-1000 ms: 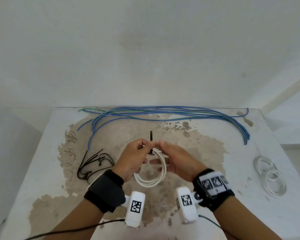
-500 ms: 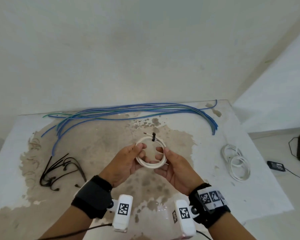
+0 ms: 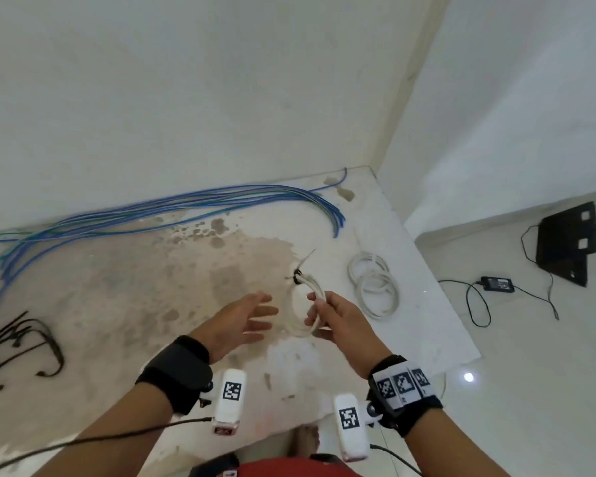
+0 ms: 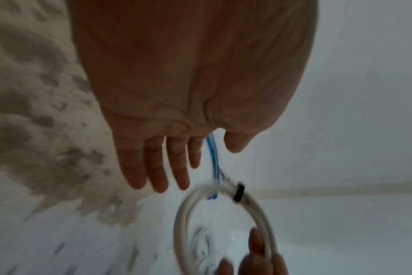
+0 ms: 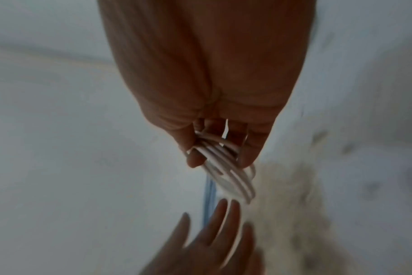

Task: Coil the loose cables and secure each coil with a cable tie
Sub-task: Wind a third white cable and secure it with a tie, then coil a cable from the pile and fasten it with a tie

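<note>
At the centre of the head view, the right hand (image 3: 336,316) is raised above the stained table (image 3: 117,287), fingers curled around one side of a white cable coil (image 3: 301,304). A black cable tie (image 3: 297,273) cinches the coil's top. The left hand (image 3: 241,320) hovers just left of the coil, fingers straight and spread, apparently not touching it; the wrist views are blurred.

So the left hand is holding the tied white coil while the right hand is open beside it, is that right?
Not quite: the hands are swapped. In the head view the right hand grips the tied white coil, and the left hand is open beside it, fingers spread.
</note>
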### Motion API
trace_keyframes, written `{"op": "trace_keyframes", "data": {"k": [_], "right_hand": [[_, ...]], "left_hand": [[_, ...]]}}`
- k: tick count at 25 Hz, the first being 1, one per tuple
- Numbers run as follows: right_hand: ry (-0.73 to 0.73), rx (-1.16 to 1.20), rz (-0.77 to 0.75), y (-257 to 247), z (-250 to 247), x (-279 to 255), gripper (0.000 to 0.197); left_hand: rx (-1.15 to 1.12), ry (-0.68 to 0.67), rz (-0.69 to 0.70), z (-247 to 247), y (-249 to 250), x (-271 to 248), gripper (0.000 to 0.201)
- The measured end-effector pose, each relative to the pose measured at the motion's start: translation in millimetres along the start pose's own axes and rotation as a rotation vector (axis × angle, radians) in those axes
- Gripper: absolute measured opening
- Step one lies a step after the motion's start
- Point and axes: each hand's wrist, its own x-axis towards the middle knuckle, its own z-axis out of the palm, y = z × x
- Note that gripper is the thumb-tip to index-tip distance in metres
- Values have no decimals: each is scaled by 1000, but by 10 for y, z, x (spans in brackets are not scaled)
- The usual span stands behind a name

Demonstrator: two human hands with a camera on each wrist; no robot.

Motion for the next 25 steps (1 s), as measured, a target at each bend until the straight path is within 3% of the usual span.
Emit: {"op": "trace_keyframes", "data": {"k": [2,5,6,9,13,17,21,25], "right_hand": [[192,-529,-145,254,-453,-14,14],[513,-1028,-285,666,-975,70,17],[544,-1142,-276,770,-1044,133,19],[445,-1378,-213,1070,-1189,255,27],[514,-1416,-293,1209,-1222,267,30],[576,-1454,-398,1202,-1234,239,21],[644,-1424,-304,1204,-1309,219,21],[593,-1450,-265,1211,-1375,260,21]], "left_hand": [[112,31,-74,106,-95,76,37],[354,86,-66,225,-168,187,32],[522,119,-31,192,-192,219,31],[967,177,5,136,-285,358,34],[1239,180,4,106,-365,418,36],[1259,180,-6,47,-415,421,35],[1248,189,4,19,-464,437,33],[1269,199,24,37,-451,423,32]]}}
